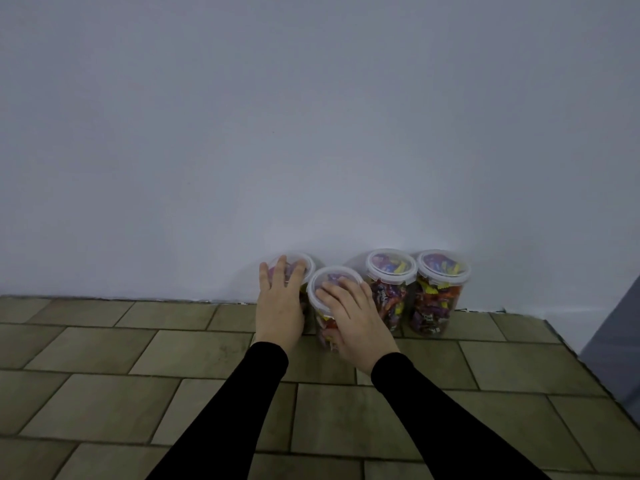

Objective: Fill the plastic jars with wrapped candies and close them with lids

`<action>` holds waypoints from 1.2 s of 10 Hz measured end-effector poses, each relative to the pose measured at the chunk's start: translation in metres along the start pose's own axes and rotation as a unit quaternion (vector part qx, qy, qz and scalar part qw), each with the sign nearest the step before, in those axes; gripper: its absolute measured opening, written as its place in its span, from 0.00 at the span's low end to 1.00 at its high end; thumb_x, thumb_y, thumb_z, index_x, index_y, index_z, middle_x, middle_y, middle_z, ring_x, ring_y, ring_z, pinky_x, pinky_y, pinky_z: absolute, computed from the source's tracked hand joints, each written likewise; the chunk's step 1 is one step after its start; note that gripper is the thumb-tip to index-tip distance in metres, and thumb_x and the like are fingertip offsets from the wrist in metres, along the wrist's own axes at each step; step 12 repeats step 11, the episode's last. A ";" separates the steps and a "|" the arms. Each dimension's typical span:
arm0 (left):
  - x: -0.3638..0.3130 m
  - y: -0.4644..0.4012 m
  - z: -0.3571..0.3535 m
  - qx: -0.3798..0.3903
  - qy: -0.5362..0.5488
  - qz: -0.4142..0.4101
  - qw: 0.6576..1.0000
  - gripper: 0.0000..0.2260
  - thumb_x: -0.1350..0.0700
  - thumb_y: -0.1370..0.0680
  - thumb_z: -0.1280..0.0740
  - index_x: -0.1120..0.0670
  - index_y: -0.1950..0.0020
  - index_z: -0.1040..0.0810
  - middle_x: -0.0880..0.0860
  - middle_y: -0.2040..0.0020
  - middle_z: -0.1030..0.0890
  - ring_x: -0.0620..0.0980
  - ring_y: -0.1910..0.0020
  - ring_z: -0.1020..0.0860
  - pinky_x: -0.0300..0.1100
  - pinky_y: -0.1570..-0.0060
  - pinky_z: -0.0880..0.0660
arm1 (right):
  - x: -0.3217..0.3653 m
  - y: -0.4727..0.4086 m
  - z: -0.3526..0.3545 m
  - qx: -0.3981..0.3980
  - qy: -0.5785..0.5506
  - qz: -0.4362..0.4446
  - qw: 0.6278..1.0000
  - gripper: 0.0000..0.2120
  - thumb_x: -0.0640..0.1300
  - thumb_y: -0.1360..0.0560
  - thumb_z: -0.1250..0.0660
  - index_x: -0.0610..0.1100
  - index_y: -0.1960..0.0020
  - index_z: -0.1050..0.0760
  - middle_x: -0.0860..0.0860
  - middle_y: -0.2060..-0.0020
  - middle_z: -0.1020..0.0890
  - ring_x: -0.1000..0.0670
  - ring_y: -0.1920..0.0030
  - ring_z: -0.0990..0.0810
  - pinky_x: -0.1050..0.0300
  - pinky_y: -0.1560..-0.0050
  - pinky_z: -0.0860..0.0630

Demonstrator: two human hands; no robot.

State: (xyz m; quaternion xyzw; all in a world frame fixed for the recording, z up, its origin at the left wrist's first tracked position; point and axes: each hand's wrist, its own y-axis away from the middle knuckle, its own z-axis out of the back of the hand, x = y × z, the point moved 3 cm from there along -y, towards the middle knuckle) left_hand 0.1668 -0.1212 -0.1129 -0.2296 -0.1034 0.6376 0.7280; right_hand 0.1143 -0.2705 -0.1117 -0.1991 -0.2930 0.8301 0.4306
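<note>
Several clear plastic jars full of wrapped candies stand on the tiled floor by the white wall, each with a clear lid on. My left hand (281, 299) rests with spread fingers on the lid of the leftmost jar (306, 263), which stands against the wall. My right hand (353, 317) lies flat on the lid of a nearer jar (320, 289). Two more lidded jars, one (391, 289) and another (438, 296), stand untouched to the right against the wall.
The floor (173, 393) is of greenish-brown tiles and meets the white wall (311, 133) just behind the jars. A grey panel or door edge (616, 341) stands at the far right.
</note>
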 end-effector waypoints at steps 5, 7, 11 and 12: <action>-0.003 -0.013 0.009 0.020 0.011 -0.004 1.000 0.33 0.60 0.25 0.33 0.49 0.24 0.43 0.56 0.24 0.43 0.62 0.25 0.48 0.49 0.25 0.53 | -0.026 -0.043 -0.016 0.092 0.017 -0.094 0.991 0.40 0.47 0.41 0.20 0.43 0.33 0.30 0.47 0.39 0.25 0.43 0.37 0.27 0.43 0.34 0.33; -0.009 -0.013 0.016 0.048 -0.001 0.026 0.999 0.33 0.56 0.24 0.33 0.47 0.24 0.46 0.55 0.23 0.47 0.63 0.24 0.52 0.53 0.31 0.38 | -0.029 -0.047 -0.022 0.086 0.007 -0.115 0.990 0.38 0.45 0.40 0.21 0.43 0.33 0.31 0.47 0.37 0.27 0.42 0.35 0.30 0.43 0.32 0.37; 0.007 -0.005 0.076 0.014 0.043 -0.008 0.999 0.36 0.41 0.27 0.37 0.44 0.22 0.48 0.52 0.22 0.46 0.58 0.23 0.49 0.59 0.33 0.40 | -0.059 -0.016 0.071 -0.062 -0.018 -0.122 0.990 0.21 0.51 0.29 0.28 0.44 0.39 0.24 0.44 0.37 0.25 0.39 0.31 0.31 0.35 0.34 0.33; 0.007 -0.005 0.076 0.014 0.043 -0.008 0.999 0.36 0.41 0.27 0.37 0.44 0.22 0.48 0.52 0.22 0.46 0.58 0.23 0.49 0.59 0.33 0.40 | -0.059 -0.016 0.071 -0.062 -0.018 -0.122 0.990 0.21 0.51 0.29 0.28 0.44 0.39 0.24 0.44 0.37 0.25 0.39 0.31 0.31 0.35 0.34 0.33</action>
